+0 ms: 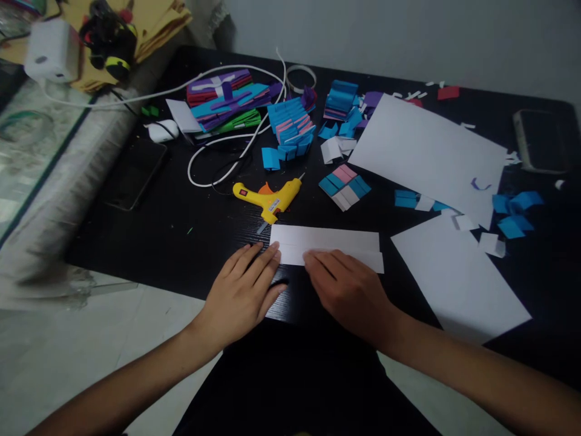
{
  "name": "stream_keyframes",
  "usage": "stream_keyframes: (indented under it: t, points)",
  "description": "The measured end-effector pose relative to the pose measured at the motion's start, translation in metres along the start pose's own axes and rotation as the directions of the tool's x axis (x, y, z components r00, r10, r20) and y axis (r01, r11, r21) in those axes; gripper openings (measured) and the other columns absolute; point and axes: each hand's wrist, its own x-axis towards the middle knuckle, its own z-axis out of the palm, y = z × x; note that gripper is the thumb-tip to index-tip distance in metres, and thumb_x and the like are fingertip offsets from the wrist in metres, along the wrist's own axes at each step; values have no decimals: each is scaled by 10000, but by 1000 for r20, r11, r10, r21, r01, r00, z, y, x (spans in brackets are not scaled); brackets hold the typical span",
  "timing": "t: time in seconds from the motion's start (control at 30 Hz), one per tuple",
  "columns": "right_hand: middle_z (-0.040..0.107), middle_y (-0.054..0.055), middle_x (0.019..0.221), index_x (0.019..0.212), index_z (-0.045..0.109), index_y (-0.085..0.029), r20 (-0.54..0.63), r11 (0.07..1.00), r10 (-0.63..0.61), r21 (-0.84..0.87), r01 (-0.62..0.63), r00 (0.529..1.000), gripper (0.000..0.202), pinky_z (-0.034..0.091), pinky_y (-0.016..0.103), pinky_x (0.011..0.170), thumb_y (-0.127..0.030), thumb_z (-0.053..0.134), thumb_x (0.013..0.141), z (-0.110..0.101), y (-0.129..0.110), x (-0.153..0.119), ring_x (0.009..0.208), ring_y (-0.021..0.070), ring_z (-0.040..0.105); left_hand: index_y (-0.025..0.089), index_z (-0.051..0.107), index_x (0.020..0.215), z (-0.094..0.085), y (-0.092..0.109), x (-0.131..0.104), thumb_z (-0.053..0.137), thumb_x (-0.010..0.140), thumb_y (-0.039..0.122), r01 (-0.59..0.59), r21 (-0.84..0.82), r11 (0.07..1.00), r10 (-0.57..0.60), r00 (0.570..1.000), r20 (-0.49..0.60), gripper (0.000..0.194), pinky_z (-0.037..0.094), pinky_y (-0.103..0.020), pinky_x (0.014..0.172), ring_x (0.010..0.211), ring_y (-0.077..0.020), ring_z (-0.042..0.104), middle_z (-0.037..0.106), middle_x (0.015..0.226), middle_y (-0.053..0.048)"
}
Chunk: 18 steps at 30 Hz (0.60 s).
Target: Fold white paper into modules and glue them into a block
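A white folded paper strip (pixel 327 239) lies lengthwise near the front edge of the black table, with a flap along its near side. My left hand (pixel 240 289) rests flat at the strip's left end, fingers stretched out and fingertips on the paper. Curled fingers of my right hand (pixel 349 287) press on the near flap around the middle; the palm side is hidden. Just beyond the strip lies a yellow glue gun (pixel 284 197). A square of folded pink, blue and white paper pieces (pixel 345 186) sits to its right.
White paper sheets (pixel 463 278) lie on the right, among blue and white scraps. Bundles of coloured paper (pixel 227 100), a white cable (pixel 200 181) and blue folded pieces (pixel 290 124) are farther back. Phones (pixel 136 172) lie at both sides of the table (pixel 181 242).
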Motion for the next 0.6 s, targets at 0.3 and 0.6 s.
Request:
stream_keyframes:
  t: [0.3, 0.6]
  points:
    - [718, 139, 1012, 1336, 669, -84, 31, 986, 143, -91, -139, 989, 408, 518, 360, 734, -333, 626, 1015, -5, -6, -9, 871, 249, 652, 219, 486, 1552, 2, 20, 13, 540, 1003, 519, 126, 46, 991, -129, 990, 65, 628, 451, -572, 1115, 1234, -370, 560, 627, 1308, -179]
    - [674, 149, 996, 1343, 652, -58, 38, 976, 199, -93, -195, 979, 458, 487, 375, 738, -385, 587, 1029, -6, -2, -17, 859, 254, 587, 162, 502, 1533, 2, 21, 13, 533, 1009, 500, 124, 59, 991, -128, 990, 65, 624, 428, -584, 1124, 1234, -380, 547, 615, 1318, -200]
